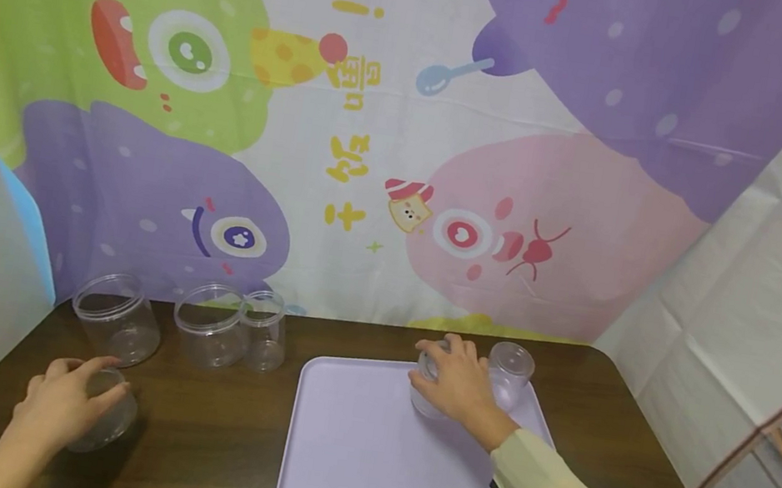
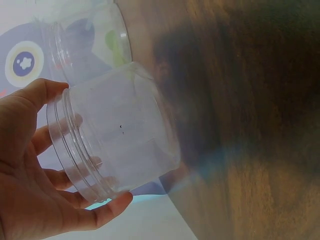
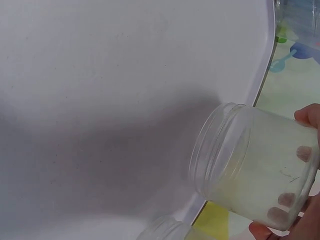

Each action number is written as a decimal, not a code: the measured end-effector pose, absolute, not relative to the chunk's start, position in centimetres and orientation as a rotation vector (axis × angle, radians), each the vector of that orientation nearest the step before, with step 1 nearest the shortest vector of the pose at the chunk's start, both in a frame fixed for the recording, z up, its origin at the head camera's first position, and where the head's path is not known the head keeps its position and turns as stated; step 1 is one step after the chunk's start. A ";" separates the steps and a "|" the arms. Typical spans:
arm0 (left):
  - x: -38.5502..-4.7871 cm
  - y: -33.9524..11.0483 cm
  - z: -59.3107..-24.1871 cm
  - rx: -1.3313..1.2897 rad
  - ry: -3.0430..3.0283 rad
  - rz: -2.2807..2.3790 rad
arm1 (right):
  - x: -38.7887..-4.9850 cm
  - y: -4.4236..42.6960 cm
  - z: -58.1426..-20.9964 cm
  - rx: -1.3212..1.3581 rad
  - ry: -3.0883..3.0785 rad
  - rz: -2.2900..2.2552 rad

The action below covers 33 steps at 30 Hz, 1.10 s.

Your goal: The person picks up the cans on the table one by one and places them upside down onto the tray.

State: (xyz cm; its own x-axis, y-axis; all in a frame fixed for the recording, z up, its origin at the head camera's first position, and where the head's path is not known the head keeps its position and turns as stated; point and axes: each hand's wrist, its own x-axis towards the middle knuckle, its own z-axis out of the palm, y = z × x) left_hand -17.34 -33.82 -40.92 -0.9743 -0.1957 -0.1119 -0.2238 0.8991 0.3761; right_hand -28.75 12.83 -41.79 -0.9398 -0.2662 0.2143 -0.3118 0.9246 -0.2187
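1. Farthest to the left is the left hand (image 1: 54, 404). Its fingers and thumb are spread moderately and bent, gripping the threaded rim of the near jar (image 1: 115, 429) from above.
2. This near jar is clear, with its mouth toward the palm. It is over the left part of the brown surface (image 1: 210, 436); I cannot tell if its bottom touches it.
3. Behind it stands the back jar (image 1: 121, 323), clear and wide, with its mouth up.
4. Next to the right, the middle jar (image 1: 213, 342) also stands mouth up, and just beside it is the narrow jar (image 1: 264, 341).
5. Further right lies a pale purple tray (image 1: 359, 458) on the surface.
6. Over the tray's back part, the right hand (image 1: 461, 385) holds the upside-down jar (image 3: 260, 160). The fingers are bent around its bottom end, and the threaded mouth faces the tray. Whether the rim touches the tray, I cannot tell.
7. Last, the small jar (image 1: 510, 371) stands near the tray's back right corner, its threaded end down, just beside the right hand.
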 end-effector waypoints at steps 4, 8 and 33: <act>-17.3 -33.9 -40.9 -0.327 2.986 0.606 | -28.8 12.7 -41.9 0.441 -2.919 0.369; -17.2 -33.9 -40.9 -0.328 2.988 0.607 | -28.8 12.7 -42.1 0.443 -2.930 0.366; -16.6 -33.0 -39.8 -0.275 3.041 0.667 | -29.1 12.5 -42.3 0.405 -2.987 0.369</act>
